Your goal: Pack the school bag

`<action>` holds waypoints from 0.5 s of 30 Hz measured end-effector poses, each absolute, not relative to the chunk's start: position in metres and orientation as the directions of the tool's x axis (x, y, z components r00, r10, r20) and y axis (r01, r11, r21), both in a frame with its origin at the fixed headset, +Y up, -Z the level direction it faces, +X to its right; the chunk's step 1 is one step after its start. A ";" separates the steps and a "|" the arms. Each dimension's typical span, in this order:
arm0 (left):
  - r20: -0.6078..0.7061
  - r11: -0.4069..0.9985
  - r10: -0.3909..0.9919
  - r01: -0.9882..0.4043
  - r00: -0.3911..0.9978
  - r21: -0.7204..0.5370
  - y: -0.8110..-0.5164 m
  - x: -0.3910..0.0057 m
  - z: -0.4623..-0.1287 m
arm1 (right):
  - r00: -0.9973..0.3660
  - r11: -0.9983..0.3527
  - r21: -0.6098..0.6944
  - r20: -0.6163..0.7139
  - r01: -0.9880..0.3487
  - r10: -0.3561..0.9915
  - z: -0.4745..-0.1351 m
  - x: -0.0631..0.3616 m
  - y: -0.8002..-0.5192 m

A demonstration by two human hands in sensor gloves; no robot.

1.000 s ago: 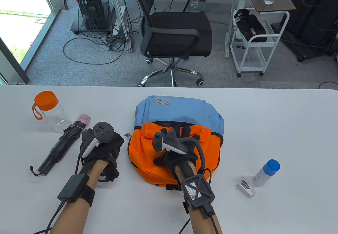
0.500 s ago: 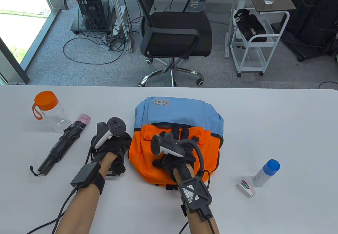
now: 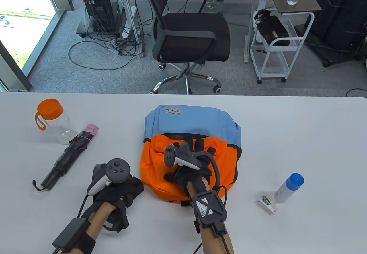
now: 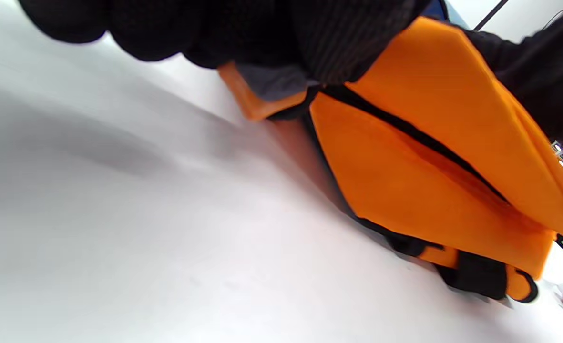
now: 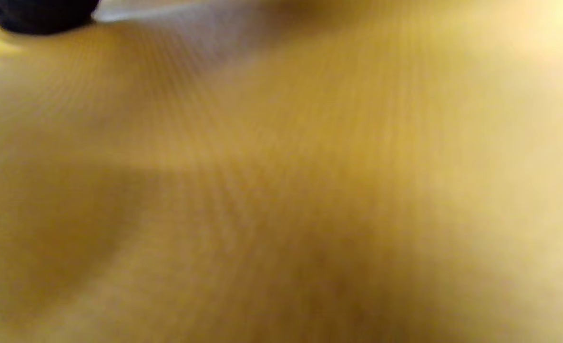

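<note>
Likely the bag (image 3: pixel 190 128) gets dragged across the tabletop (image 3: pixel 301 139) unopened, since the right hand (image 3: pixel 190 165) is only laid flat on it, fingers spread, while the left hand (image 3: pixel 117 191) pinches an edge at its corner.

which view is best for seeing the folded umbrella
The table view: the black folded umbrella lies whole on the table, left of the backpack. The left wrist view shows only backpack and table; the right wrist view is an orange blur.

Blurred orange bag fabric (image 5: pixel 281 190) filling view, dark glove fingertip (image 5: pixel 38 16) top-left
</note>
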State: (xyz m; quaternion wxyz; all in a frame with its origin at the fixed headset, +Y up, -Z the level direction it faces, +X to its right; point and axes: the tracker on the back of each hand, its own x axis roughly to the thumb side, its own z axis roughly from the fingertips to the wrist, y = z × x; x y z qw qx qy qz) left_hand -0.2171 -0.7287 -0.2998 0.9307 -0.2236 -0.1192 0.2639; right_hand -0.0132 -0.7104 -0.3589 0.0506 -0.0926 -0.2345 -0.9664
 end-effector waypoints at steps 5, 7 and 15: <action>0.146 0.684 0.624 -0.446 0.768 -0.577 -0.731 -0.174 -0.274 | -0.974 -0.891 0.423 0.212 0.166 -0.081 -0.361 -0.017 -0.711; 0.177 0.654 0.683 -0.484 0.709 -0.581 -0.727 -0.153 -0.261 | -0.972 -0.899 0.401 0.216 0.177 -0.095 -0.361 -0.018 -0.712; 0.319 0.812 0.530 -0.361 0.785 -0.459 -0.701 -0.166 -0.255 | -0.977 -0.899 0.423 0.213 0.115 -0.025 -0.360 -0.005 -0.696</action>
